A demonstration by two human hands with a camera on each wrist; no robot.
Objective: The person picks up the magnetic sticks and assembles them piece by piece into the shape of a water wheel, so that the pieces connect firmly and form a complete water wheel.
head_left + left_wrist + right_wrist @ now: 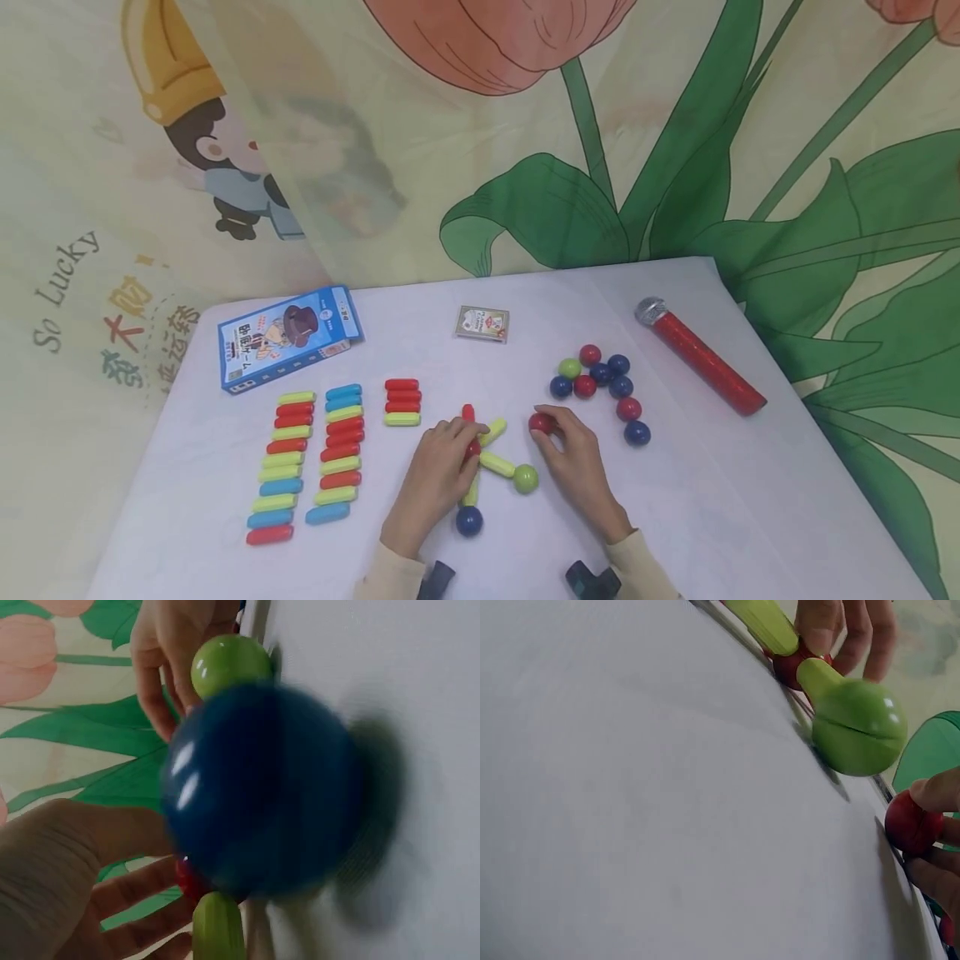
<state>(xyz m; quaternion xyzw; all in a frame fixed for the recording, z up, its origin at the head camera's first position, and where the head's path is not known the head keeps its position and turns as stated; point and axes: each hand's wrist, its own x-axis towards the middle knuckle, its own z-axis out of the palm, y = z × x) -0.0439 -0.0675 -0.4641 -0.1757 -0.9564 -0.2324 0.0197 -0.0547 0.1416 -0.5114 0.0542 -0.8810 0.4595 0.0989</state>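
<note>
My left hand (435, 468) grips a red ball (473, 448) at the hub of a small build of sticks and balls. Red and yellow-green sticks fan out from that hub. One yellow-green stick (497, 464) ends in a green ball (526, 478); another, partly covered by the hand, leads to a blue ball (469, 521) nearest me. To the right, my right hand (583, 467) pinches a loose red ball (913, 822) between thumb and fingers, just beyond the green ball. In the left wrist view, the blue ball looms large and hides much of the hub.
Two long columns of coloured sticks (281, 472) and a short third one (402, 402) lie to the left. Several blue, red and green balls (602, 373) cluster at the right. Farther back are a blue box (288, 337), a small card case (482, 323) and a red microphone (705, 358).
</note>
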